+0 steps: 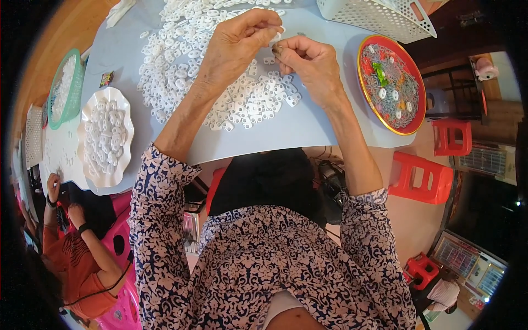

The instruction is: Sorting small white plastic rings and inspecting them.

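My left hand (242, 38) and my right hand (308, 60) meet above a light blue table (286, 129), fingertips pinched together on a small white plastic piece (279, 34). Beneath and around both hands spreads a big heap of small white plastic pieces (192, 49). My forearms in flowered sleeves reach up from the lower edge.
A white wavy plate (105, 135) of white pieces and a green basket (65, 88) sit at the left. A round red tray (391, 83) with mixed small parts lies at the right, a white perforated basket (379, 16) behind it. Red stools (422, 179) stand right; another person (77, 258) sits lower left.
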`<move>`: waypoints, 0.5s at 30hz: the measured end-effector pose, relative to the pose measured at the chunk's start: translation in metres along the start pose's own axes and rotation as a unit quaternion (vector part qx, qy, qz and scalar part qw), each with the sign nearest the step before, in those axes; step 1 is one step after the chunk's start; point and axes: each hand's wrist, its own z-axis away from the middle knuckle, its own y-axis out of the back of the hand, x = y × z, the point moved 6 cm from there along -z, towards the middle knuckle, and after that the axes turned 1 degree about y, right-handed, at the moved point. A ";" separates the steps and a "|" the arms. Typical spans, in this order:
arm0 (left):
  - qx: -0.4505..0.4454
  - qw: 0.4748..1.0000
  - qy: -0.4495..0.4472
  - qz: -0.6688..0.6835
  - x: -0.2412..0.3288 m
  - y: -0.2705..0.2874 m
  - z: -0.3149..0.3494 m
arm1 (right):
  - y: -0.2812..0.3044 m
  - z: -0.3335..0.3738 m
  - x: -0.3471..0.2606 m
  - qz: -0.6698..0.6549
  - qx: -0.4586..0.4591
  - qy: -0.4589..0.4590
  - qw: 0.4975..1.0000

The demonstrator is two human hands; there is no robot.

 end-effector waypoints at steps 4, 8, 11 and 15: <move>-0.011 1.000 0.013 -0.009 -0.003 0.005 -0.003 | 0.002 -0.002 0.002 -0.033 0.004 0.022 0.999; -0.018 0.999 0.024 0.025 -0.005 0.003 -0.001 | 0.003 -0.001 0.001 -0.023 0.014 0.025 0.999; -0.002 1.000 0.013 0.012 -0.004 0.002 0.000 | 0.007 -0.002 -0.002 -0.024 0.028 0.052 0.998; -0.007 1.000 0.027 -0.003 -0.003 -0.001 0.002 | 0.011 -0.001 -0.008 -0.057 0.076 0.061 0.994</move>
